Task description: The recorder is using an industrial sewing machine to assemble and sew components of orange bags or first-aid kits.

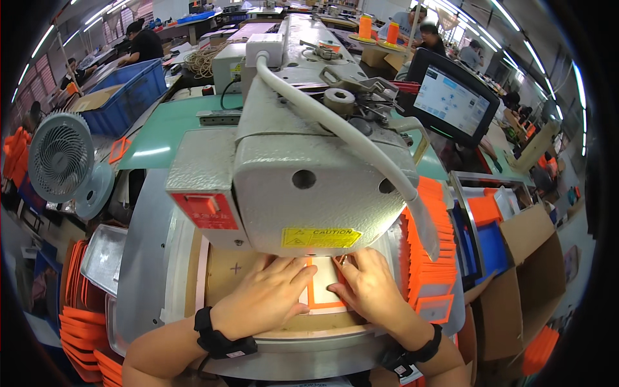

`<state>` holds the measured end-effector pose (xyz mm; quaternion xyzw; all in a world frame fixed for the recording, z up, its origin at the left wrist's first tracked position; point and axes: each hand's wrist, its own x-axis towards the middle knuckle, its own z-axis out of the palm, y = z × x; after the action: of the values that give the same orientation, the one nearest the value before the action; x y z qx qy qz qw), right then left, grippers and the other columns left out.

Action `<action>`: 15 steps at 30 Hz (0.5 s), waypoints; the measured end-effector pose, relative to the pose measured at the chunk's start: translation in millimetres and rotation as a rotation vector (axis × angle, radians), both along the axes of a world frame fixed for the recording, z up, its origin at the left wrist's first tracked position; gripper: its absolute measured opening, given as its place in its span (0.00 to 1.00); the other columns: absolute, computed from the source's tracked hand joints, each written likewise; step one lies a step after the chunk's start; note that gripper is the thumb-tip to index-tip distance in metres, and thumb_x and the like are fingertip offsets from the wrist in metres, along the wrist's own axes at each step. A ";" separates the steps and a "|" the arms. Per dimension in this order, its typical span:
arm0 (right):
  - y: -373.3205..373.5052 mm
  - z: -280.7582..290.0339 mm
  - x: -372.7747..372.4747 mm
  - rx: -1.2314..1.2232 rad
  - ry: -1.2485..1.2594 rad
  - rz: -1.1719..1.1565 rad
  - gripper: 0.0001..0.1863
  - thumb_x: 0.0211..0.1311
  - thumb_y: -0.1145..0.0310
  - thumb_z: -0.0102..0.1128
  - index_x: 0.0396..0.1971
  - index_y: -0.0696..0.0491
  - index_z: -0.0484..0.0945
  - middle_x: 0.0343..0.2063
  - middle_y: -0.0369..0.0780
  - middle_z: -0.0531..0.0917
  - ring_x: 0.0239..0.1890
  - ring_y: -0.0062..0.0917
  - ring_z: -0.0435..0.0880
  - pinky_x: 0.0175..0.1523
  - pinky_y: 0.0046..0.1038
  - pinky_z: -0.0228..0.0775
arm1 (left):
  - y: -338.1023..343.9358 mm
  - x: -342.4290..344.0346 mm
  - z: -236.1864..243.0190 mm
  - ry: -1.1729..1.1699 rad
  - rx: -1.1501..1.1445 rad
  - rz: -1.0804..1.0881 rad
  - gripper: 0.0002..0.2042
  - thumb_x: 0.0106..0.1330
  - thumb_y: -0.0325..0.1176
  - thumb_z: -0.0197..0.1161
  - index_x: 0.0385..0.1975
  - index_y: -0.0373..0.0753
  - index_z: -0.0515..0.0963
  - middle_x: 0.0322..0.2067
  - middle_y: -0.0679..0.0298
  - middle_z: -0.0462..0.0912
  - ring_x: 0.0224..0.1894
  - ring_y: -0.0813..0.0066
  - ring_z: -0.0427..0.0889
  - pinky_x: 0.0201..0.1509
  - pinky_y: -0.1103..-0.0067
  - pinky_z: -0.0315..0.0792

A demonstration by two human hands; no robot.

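Note:
Under the head of a grey industrial sewing machine [316, 174] lies a flat white piece with an orange border [311, 287]. My left hand [267, 293] lies over the left side of this piece, fingers stretched forward and thumb extended, holding nothing I can see. On the piece's right side, my right hand [374, 287] has its fingers bent together, with a small shiny thing at the fingertips that is too small to name. The machine head hides the far end of the piece and some fingertips. Beneath both hands is a tan board [225, 271] marked with a cross.
Stacked orange-edged pieces [432, 245] stand right of the machine, with more orange pieces [84, 329] at the left. Beyond are a cardboard box [522, 290], a screen [451, 97], a fan [61, 155] and a blue crate [126, 97]. Other people work farther back.

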<state>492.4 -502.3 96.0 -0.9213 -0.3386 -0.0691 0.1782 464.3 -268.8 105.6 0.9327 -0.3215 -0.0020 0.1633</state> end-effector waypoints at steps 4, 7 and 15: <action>0.9 4.7 -2.8 -0.035 0.011 -0.040 0.30 0.54 0.59 0.71 0.54 0.62 0.77 0.51 0.46 0.78 0.54 0.41 0.77 0.57 0.40 0.69 | -0.7 -1.7 1.8 0.009 0.018 0.032 0.32 0.57 0.45 0.72 0.60 0.39 0.72 0.61 0.59 0.72 0.65 0.62 0.69 0.67 0.64 0.59; -0.6 6.2 2.0 -0.116 -0.100 -0.031 0.29 0.53 0.57 0.72 0.50 0.62 0.79 0.51 0.45 0.79 0.53 0.40 0.78 0.57 0.43 0.67 | -0.5 -0.6 -4.2 0.073 -0.011 0.035 0.32 0.58 0.45 0.70 0.61 0.39 0.71 0.62 0.58 0.71 0.67 0.61 0.67 0.68 0.63 0.58; -20.3 10.2 10.7 -0.013 0.221 0.050 0.35 0.49 0.55 0.74 0.57 0.57 0.78 0.57 0.46 0.73 0.63 0.41 0.70 0.70 0.63 0.43 | 17.3 6.2 -7.7 0.074 -0.053 -0.130 0.29 0.61 0.38 0.66 0.64 0.42 0.71 0.68 0.49 0.63 0.72 0.50 0.60 0.72 0.56 0.55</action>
<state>503.1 -522.7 106.2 -0.9157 -0.3402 0.0396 0.2100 470.5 -251.5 98.0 0.9044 -0.3753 -0.0387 0.1992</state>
